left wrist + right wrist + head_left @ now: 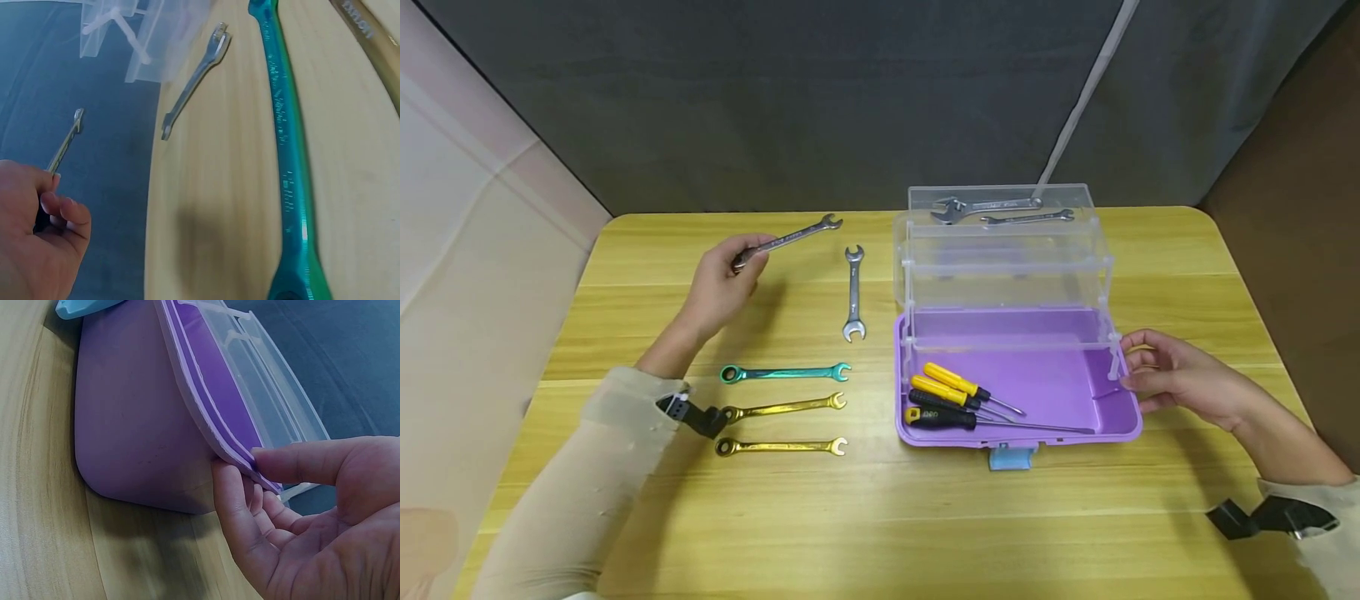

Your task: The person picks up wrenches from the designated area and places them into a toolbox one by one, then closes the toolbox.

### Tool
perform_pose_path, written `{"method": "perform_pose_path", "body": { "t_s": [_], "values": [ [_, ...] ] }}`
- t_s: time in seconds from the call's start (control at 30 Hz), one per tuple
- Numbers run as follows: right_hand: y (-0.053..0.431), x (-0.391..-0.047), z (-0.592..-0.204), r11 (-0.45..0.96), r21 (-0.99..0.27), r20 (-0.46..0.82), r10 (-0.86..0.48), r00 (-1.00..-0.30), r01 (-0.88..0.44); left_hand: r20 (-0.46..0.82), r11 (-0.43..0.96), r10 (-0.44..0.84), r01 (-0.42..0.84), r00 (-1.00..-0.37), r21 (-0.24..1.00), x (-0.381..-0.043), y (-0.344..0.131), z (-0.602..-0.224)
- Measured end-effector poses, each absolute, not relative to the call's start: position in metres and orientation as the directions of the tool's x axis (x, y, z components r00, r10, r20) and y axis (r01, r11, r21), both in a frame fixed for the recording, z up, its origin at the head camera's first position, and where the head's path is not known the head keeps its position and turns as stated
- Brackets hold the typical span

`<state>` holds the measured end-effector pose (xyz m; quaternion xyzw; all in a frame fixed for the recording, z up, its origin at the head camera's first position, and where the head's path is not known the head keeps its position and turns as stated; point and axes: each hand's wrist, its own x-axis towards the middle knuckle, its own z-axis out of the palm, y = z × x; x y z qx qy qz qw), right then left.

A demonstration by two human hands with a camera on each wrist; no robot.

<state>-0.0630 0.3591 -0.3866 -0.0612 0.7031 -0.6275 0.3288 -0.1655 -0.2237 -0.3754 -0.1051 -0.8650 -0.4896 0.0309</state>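
- Head view: left grip (722,279) holds a silver wrench (793,238) by one end, lifted above the tabletop (925,517); free end points away from the palm, toward the toolbox side.
- Same view: purple toolbox (1052,383) stands with its clear trays (1007,286) raised. Adjustable wrench (953,210) and small wrench (1030,218) lie in the upper tray; screwdrivers (951,379) in the purple base. Right grip (1183,379) at the toolbox's right rim.
- Same view: second silver wrench (853,292), teal wrench (786,374) and two gold wrenches (786,407) lie on the tabletop left of the toolbox.
- Step in hand, judged: carrying one wrench while the toolbox is steadied. Moving it to the trays would call for a lift clear of the tray edge and a level lowering, right grip keeping the toolbox from sliding.
- Left wrist view: left grip narrow, thumb and fingers pinching the wrench; held end hidden by the hand, jaw end free and touching nothing.
- Right wrist view: right grip narrow, thumb over the rim and index finger beneath it, pinching the toolbox edge. How firmly, cannot tell.
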Motion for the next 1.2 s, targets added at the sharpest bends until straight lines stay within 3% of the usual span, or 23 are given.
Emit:
{"method": "perform_pose_path", "body": {
  "t_s": [0.53,1.2],
  "values": [
    [0.36,-0.064,-0.388,0.21,-0.923,-0.384,-0.5,-0.776,0.321,0.185,0.497,0.255,0.293,-0.949,0.817,-0.169,-0.218,-0.355],
    [0.36,-0.064,-0.387,0.209,-0.923,-0.384,-0.504,-0.774,0.322,0.186,0.483,0.343,0.343,-0.921,0.805,-0.18,-0.176,-0.328]
  ]
}}
